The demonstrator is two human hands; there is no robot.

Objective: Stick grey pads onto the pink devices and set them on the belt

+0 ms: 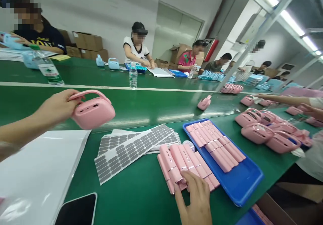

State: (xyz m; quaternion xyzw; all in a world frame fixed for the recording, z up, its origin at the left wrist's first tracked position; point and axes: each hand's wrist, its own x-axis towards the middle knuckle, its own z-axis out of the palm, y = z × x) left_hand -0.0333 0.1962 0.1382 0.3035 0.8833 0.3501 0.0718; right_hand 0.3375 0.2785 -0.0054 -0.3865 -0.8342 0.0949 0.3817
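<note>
My left hand point(62, 103) is closed round the carry handle of a pink plastic speaker-like device point(94, 113), which hangs above the bench with its ports facing me. At the lower middle, the fingers and thumb of my right hand point(195, 196) pinch the near end of a pink panel strip point(169, 164) with small round buttons and a shiny band. That strip rests on a pile of similar pink strips point(199, 167). Left of the pile, sheets of grey oval stickers point(133, 151) lie fanned out.
A blue tray point(248, 184) holds more pink strips. White glossy sheets point(37, 171) and a phone point(77, 210) lie at the left front. Pink devices point(257, 132) crowd the right, and one point(204, 102) stands on the green belt point(151, 105). Co-workers sit opposite; water bottles point(133, 76) stand there.
</note>
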